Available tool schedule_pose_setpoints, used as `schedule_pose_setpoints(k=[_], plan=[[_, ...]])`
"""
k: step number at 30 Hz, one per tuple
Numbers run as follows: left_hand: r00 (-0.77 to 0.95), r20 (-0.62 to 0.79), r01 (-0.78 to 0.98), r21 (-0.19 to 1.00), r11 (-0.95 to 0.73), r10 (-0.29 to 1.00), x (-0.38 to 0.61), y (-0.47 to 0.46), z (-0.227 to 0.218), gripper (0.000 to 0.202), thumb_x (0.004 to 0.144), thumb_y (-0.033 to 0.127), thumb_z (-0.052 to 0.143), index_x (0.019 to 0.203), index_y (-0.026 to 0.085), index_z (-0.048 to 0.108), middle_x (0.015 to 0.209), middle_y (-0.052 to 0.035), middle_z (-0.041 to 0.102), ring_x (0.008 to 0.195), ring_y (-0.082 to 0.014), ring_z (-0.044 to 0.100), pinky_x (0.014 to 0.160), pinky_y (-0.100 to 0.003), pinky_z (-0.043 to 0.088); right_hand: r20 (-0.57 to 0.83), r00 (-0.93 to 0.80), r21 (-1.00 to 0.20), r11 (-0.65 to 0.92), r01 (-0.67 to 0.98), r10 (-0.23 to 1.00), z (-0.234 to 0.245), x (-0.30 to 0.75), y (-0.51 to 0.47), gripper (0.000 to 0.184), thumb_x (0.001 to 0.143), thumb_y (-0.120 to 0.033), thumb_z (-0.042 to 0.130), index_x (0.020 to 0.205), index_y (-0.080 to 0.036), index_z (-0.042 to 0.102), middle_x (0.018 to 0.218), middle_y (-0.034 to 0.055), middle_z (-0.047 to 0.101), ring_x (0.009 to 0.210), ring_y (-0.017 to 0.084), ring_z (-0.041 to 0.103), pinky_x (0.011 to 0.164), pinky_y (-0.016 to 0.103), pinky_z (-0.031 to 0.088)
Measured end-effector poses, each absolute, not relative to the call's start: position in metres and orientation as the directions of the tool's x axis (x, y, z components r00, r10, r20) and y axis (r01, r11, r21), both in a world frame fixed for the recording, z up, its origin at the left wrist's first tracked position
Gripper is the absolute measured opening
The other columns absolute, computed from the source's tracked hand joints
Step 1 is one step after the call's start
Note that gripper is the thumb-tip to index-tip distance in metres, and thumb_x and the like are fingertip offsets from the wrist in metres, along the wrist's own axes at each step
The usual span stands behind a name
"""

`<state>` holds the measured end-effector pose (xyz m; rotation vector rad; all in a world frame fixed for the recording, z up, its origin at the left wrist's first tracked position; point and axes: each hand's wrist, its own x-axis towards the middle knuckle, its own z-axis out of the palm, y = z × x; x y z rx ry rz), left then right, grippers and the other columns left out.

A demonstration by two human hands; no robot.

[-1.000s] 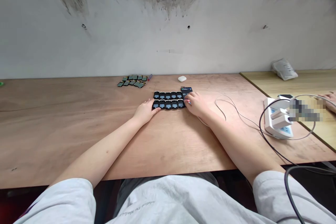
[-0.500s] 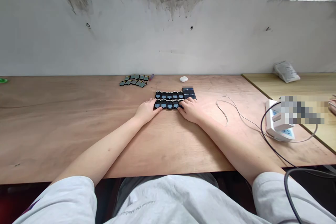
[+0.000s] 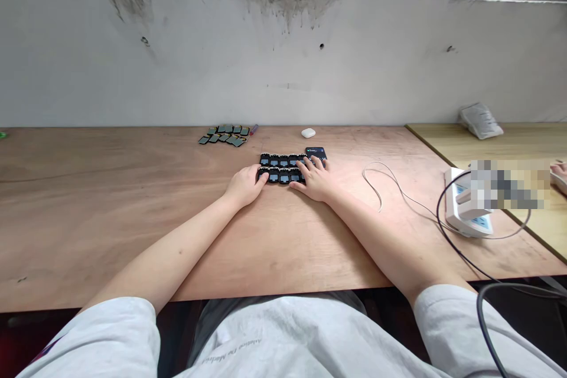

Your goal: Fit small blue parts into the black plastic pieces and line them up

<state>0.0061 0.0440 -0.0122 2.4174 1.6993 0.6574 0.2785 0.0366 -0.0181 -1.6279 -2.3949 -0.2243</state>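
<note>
Two rows of small black square modules with blue-grey faces lie on the wooden table: a back row [image 3: 279, 160] and a front row [image 3: 279, 175]. At the left end of the front row, my left hand [image 3: 245, 186] is closed about the edge, its thumb over the end module. My right hand [image 3: 315, 183] is open, fingers spread over the right end of both rows, covering some modules. Its fingertips reach the lower part of a dark phone [image 3: 316, 152], whose screen is partly hidden.
Farther back lie several grey-green square pieces [image 3: 225, 137], a screwdriver [image 3: 253, 130] and a white earbud case [image 3: 308, 133]. To the right are a thin white cable [image 3: 390, 172], a white power strip [image 3: 465, 218], a black cable [image 3: 443, 227] and a white packet [image 3: 481, 121]. Another person's hand [image 3: 559, 171] shows at the right edge.
My right hand has shifted slightly left and its fingers have spread over the back row and the phone's lower part. My left thumb has moved up onto the front row's end.
</note>
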Motion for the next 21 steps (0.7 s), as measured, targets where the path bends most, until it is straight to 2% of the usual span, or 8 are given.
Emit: schedule_pose_setpoints(k=[3,8,16,21], plan=[[0.276,0.276,0.871,0.334,-0.362,0.921,0.007,0.043,-0.011,0.054,0.105,0.049,0.039,0.137,0.011,0.060,0.136,-0.0184,0.068,0.127,-0.0349,0.064,0.108,-0.050,0.051,0.272,-0.355,-0.017,0.373,0.928,0.895,-0.018,0.279,0.038,0.082,0.101,-0.078,0.032,0.157,-0.020,0.046,0.160,0.0165,0.049,0.150,0.042,0.033,0.120,0.061,0.020],[0.273,0.255,0.873,0.340,-0.350,0.928,0.007,0.042,-0.008,0.054,0.105,0.048,0.038,0.138,0.012,0.060,0.138,-0.0179,0.067,0.129,-0.0344,0.063,0.109,-0.050,0.051,0.302,-0.368,-0.004,0.387,0.922,0.879,-0.015,0.278,0.031,0.079,0.102,-0.076,0.034,0.154,-0.018,0.049,0.148,0.0189,0.060,0.144,0.040,0.040,0.119,0.057,0.023],[0.281,0.257,0.864,0.351,-0.360,0.925,0.004,0.041,-0.007,0.053,0.105,0.048,0.038,0.139,0.013,0.059,0.138,-0.0172,0.067,0.130,-0.0331,0.063,0.111,-0.048,0.050,0.345,-0.396,0.026,0.413,0.910,0.851,-0.015,0.279,0.015,0.069,0.102,-0.070,0.045,0.147,-0.018,0.055,0.135,0.0181,0.067,0.138,0.039,0.045,0.116,0.055,0.024],[0.297,0.262,0.856,0.352,-0.378,0.918,0.002,0.043,-0.009,0.052,0.104,0.047,0.040,0.138,0.013,0.059,0.137,-0.0168,0.068,0.128,-0.0327,0.064,0.110,-0.048,0.050,0.371,-0.402,0.029,0.422,0.906,0.837,-0.009,0.279,0.010,0.051,0.105,-0.059,0.046,0.126,-0.018,0.067,0.115,0.0161,0.074,0.123,0.035,0.053,0.114,0.050,0.027]])
